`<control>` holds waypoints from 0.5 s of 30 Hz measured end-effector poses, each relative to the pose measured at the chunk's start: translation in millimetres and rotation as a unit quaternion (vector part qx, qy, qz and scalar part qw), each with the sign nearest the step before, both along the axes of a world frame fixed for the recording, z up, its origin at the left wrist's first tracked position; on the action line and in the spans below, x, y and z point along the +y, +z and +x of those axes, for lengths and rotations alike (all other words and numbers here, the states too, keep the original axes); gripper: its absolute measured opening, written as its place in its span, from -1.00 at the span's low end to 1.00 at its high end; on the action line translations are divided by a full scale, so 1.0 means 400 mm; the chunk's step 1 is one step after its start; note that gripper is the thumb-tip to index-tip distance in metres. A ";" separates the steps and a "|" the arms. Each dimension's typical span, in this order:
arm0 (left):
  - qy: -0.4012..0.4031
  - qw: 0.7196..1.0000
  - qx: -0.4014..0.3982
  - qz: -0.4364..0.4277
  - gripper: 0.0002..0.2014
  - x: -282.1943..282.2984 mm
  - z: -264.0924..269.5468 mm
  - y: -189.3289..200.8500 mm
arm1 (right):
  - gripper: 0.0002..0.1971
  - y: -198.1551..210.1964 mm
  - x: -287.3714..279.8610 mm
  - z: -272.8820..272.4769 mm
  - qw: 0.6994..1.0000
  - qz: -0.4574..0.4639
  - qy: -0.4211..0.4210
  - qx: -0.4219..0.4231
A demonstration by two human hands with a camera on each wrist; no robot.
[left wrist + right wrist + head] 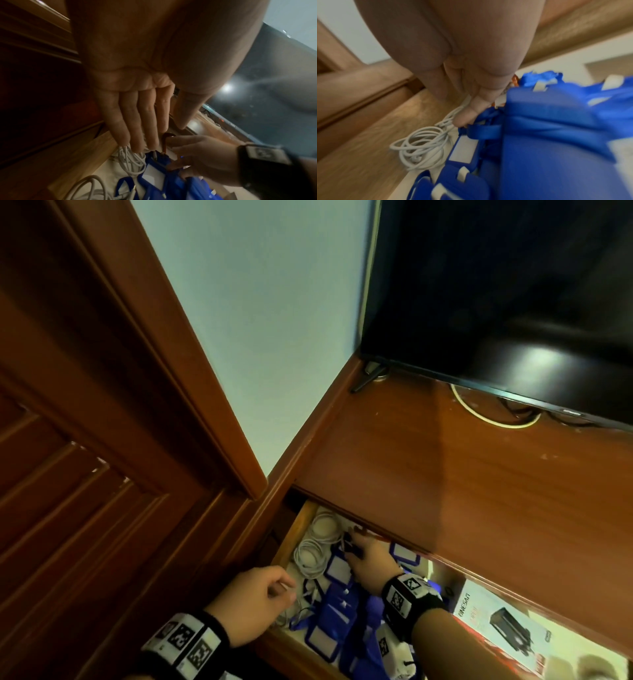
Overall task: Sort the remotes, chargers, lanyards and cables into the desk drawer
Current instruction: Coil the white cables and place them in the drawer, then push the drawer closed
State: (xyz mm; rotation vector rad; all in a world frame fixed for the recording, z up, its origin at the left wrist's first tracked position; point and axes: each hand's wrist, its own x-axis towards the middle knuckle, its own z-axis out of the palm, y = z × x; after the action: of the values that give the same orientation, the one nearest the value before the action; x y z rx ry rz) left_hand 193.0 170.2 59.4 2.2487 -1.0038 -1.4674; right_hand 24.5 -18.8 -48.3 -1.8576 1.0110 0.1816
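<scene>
The desk drawer (pixel 294 537) is pulled out under the desktop. Coiled white cables (pixel 311 556) (pixel 130 161) (pixel 421 147) lie along its left side, beside a pile of blue lanyards with badge holders (pixel 337 604) (pixel 154 174) (pixel 547 135). A white charger (pixel 387 645) sits near the front. My right hand (pixel 359 549) (pixel 188 151) (pixel 465 119) reaches toward the drawer's back, its fingers curled on a dark reddish lanyard strap (pixel 164 136) among the blue ones. My left hand (pixel 274 590) (pixel 154 135) hovers over the front left corner, holding nothing.
A printed product box (pixel 503 628) fills the drawer's right part. The wooden desktop (pixel 462 491) overhangs the drawer's back. On it stands a black TV (pixel 496 302), with a white cable (pixel 479 416) under it. A wooden door (pixel 85 440) is close on the left.
</scene>
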 end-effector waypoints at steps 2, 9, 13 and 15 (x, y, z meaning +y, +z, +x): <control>-0.025 1.000 -0.013 0.012 -0.78 -0.009 -0.011 -0.018 | -0.49 0.031 0.018 -0.047 0.999 -0.028 0.024 0.005; -0.248 0.957 -0.098 0.112 -0.36 0.005 -0.047 -0.075 | -0.67 0.119 0.115 -0.327 0.996 -0.051 0.037 0.056; -0.305 0.934 -0.129 0.130 -0.31 0.032 -0.077 -0.109 | -0.32 0.107 0.175 -0.550 0.987 -0.021 0.085 0.135; -0.318 0.927 -0.162 0.114 -0.30 0.042 -0.097 -0.126 | -0.27 0.084 0.201 -0.661 0.974 -0.010 0.131 0.182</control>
State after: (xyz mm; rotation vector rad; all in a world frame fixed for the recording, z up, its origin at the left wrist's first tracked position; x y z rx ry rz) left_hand 154.3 187.0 8.9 2.5206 -1.8963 -1.5195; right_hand -239.8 61.5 -14.8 -2.0162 1.0075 0.6935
